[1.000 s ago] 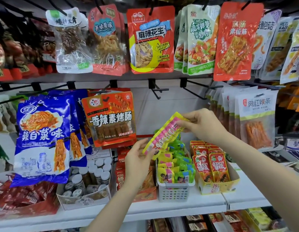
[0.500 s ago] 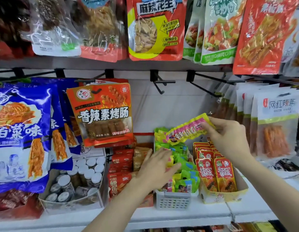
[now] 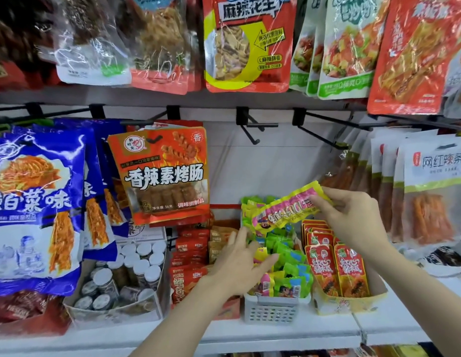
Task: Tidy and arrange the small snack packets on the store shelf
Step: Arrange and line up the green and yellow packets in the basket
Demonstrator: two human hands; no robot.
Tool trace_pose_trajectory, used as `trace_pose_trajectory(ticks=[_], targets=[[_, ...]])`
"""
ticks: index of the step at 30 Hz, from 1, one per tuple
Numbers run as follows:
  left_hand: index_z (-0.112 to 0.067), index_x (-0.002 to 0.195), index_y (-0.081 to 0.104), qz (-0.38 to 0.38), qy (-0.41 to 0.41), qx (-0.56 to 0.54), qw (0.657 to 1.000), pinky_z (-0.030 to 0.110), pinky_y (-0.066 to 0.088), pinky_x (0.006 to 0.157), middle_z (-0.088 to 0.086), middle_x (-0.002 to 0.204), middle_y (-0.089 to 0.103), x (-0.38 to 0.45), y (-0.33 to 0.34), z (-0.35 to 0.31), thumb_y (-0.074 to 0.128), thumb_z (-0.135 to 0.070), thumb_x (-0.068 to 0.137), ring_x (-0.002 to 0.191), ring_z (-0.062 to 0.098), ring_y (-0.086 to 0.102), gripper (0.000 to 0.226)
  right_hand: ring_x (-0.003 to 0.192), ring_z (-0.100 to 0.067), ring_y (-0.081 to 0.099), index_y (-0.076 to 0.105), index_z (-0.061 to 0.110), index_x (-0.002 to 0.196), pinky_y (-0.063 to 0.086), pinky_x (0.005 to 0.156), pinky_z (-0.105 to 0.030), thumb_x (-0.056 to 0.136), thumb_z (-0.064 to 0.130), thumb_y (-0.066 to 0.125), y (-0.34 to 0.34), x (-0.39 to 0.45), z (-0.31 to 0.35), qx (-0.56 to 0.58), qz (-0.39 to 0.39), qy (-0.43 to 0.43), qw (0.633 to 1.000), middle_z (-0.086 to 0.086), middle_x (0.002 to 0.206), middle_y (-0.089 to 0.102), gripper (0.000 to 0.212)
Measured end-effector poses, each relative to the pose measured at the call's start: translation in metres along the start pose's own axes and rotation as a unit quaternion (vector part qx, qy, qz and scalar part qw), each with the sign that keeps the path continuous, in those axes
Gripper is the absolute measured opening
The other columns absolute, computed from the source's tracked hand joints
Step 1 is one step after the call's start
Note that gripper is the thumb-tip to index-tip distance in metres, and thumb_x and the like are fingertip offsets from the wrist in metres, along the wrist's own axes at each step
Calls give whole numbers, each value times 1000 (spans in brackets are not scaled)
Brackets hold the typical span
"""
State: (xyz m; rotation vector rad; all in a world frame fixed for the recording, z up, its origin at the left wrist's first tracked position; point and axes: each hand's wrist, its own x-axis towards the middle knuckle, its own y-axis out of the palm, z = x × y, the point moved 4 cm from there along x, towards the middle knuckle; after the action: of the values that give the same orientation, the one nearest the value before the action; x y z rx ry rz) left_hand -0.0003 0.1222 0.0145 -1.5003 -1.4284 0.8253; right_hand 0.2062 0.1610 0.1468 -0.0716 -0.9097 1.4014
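A white store shelf under a pale back panel with black peg hooks, evenly lit

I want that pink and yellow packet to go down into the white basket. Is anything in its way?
Yes. The left hand lies open over the green packets that fill the white basket, directly beneath the pink and yellow packet that the right hand pinches above.

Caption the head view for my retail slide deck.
Right hand holds a pink-and-yellow snack strip above a white basket while the left hand presses down the green packets.
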Motion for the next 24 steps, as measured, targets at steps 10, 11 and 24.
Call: trace_pose_trajectory(ticks=[10,11,24], targets=[[-20,133,53,-33,42,-8,999,38,23,116,-6,127,48,-15,1,2,26,-68,95,123,17,40,67,66,3,68,78,26,96,56,70,-21,85,36,70,8,-1,9,-31,28,-38,998,8,74,76,17],[-21,135,52,-38,45,-12,998,36,26,114,-7,128,48,-19,3,3,27,-68,95,123,16,40,66,65,1,68,78,25,97,54,67,-16,85,37,71,13,-2,10,-43,43,-46,997,6,72,75,19],[-22,134,53,-46,45,-57,996,36,23,117,-11,131,49,-23,-2,6,29,-71,92,127,11,38,69,98,-33,65,75,22,107,52,87,-41,88,38,69,85,25,32,-238,228,-107,938,-10,106,69,25]])
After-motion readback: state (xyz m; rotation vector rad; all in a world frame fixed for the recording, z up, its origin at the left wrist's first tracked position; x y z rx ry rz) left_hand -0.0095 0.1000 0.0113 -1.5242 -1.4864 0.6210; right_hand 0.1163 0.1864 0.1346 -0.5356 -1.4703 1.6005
